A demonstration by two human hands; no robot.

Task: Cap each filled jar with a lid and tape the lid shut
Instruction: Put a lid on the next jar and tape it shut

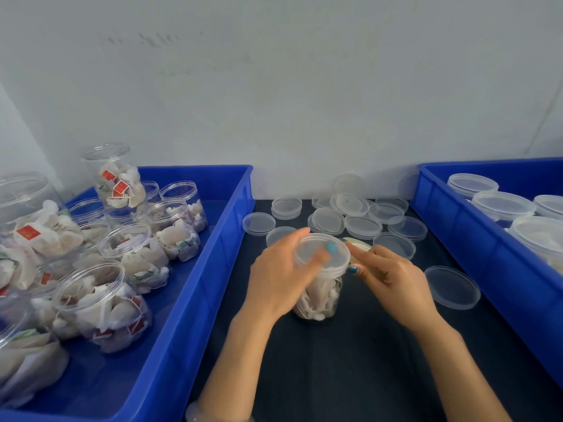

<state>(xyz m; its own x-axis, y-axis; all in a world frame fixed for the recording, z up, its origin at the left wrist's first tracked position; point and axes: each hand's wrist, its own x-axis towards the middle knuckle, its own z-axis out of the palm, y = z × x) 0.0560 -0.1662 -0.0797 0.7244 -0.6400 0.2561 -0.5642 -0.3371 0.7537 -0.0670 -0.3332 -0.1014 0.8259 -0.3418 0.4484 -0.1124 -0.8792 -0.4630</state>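
On the dark table [335, 360], between two blue bins [198, 284], a filled jar [320, 300] stands upright with a clear lid [321, 252] on top. The left hand [280, 278] grips the jar at its lid. The right hand [393, 278] curls around a pale tape roll [361, 242] held against the lid's rim. Loose lids [362, 225] lie behind.

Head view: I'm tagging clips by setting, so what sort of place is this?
Probably a small packing bench: a blue bin of open jars stuffed with tea bags, loose lids on a dark table, and the left hand holding a lidded jar.
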